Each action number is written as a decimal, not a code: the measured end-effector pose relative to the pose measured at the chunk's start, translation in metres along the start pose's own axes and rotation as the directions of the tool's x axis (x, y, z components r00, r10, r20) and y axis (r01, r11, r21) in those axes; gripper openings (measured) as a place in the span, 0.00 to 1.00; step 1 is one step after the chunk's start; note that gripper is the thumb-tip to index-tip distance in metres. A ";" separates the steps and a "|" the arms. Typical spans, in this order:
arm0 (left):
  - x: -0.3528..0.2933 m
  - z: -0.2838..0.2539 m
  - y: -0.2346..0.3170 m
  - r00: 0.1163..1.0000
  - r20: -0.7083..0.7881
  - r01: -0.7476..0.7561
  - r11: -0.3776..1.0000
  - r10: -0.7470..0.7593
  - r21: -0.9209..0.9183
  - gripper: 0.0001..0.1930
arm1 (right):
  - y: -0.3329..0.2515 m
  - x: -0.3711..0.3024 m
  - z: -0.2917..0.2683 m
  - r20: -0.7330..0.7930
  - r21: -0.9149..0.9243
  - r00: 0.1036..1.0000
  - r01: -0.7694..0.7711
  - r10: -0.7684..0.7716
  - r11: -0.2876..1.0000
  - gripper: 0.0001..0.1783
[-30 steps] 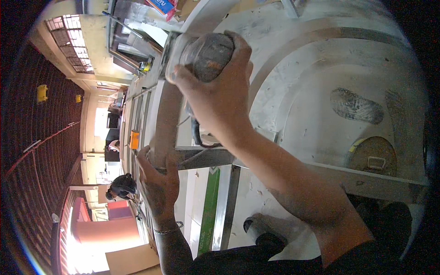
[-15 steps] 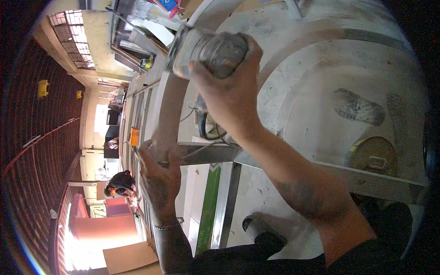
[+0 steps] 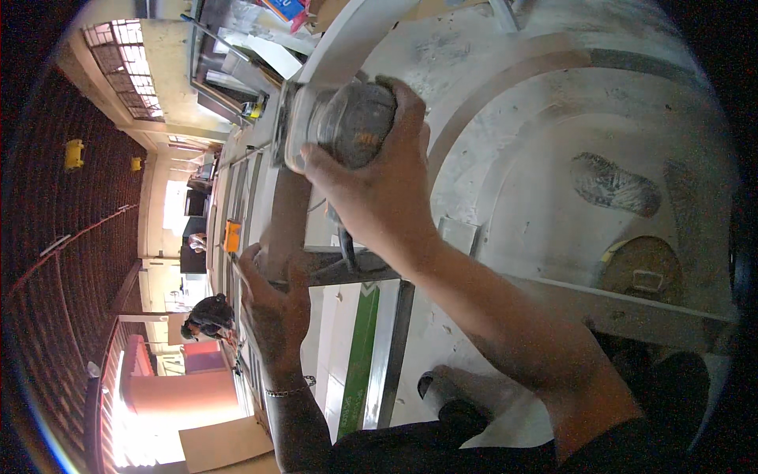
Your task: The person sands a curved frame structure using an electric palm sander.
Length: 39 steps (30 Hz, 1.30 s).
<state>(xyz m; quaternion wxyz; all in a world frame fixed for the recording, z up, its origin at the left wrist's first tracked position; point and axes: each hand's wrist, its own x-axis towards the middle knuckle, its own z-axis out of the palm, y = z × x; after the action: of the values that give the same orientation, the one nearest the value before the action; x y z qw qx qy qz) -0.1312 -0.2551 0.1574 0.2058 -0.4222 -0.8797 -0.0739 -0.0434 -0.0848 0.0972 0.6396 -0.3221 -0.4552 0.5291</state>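
Note:
My right hand (image 3: 383, 193) is closed around the dark rounded body of a powered hand sander (image 3: 362, 126). The sander's flat base lies against the outer side of a grey curved frame piece (image 3: 288, 209). Lower down, my left hand (image 3: 276, 316) wraps round the same piece near where a straight crossbar (image 3: 347, 265) joins it. Its fingers are partly hidden behind the frame. The sander's dark cord or handle end hangs below my right wrist, partly covered by it.
A dusty floor bears a shoe print (image 3: 616, 183) and a round brown lid-like disc (image 3: 643, 268). My sandalled foot (image 3: 458, 399) is beside a green-striped white board (image 3: 359, 355). Scrap panels (image 3: 268, 55) lean beyond the frame. Another person (image 3: 209, 316) bends over work at the left.
My right hand has brought the sander down along the curved piece, closer to my left hand. My left hand has stayed in place. The distant person has shifted slightly.

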 end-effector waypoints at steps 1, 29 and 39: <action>0.000 0.001 0.000 1.000 -0.001 -0.012 1.000 0.012 0.004 0.32 | 0.002 0.006 0.001 -0.038 0.023 0.999 0.023 -0.022 0.999 0.51; 0.000 -0.008 0.011 0.999 0.032 -0.036 0.997 0.034 0.061 0.29 | 0.011 0.027 -0.003 -0.130 -0.006 0.987 0.096 -0.096 0.995 0.51; -0.001 -0.009 0.011 0.999 0.041 -0.002 0.995 -0.002 0.100 0.31 | -0.016 -0.012 -0.019 0.298 0.056 0.954 -0.058 0.039 0.997 0.52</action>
<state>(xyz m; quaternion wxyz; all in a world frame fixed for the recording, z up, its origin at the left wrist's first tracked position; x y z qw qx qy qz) -0.1198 -0.2517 0.1644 0.2087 -0.4128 -0.8864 -0.0211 -0.0203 -0.0990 0.1014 0.5607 -0.2295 -0.5208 0.6014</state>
